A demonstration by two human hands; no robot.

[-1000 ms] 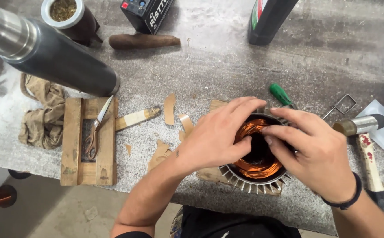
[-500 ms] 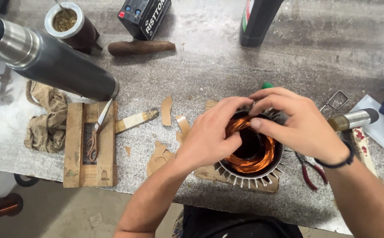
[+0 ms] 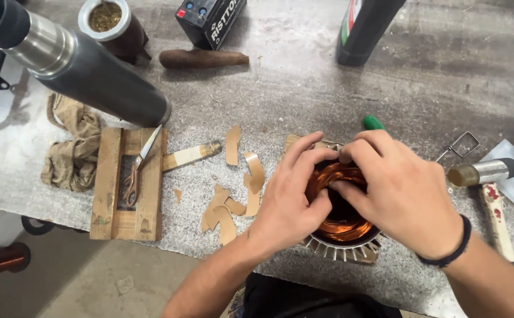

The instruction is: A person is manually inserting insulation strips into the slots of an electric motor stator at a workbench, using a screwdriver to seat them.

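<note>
One round finned metal stator with a shiny copper wire winding (image 3: 342,221) sits at the near edge of my grey metal worktop (image 3: 304,88), right in front of me. Both my hands are on it, close together. My left hand (image 3: 289,197) is palm down over its left rim, fingers spread across the top and thumb pressed against the copper coil. My right hand (image 3: 401,188) arches over its right side, wrist with one dark band, thumb and forefinger pinching into the winding; whether they grip a wire or a slip of paper I cannot tell, since the fingers hide it.

Left of the stator lie roughly eight tan paper insulation scraps (image 3: 233,203), scattered between it and one small wooden frame (image 3: 127,182) near the front edge. One pair of rusty scissors (image 3: 138,168) rests on that frame, and one flat wooden stick (image 3: 189,156) lies just beside it. One crumpled beige rag (image 3: 71,147) lies towards the left edge. One steel and black vacuum flask (image 3: 74,62) lies on its side at the far left corner, with one round cup filled with green herb (image 3: 112,23) behind it. Along the far edge are one dark wooden handle (image 3: 204,58), one black box (image 3: 210,20) and one dark bottle (image 3: 366,29). One metal-headed hammer with a pale handle (image 3: 487,182) lies by the right edge.
</note>
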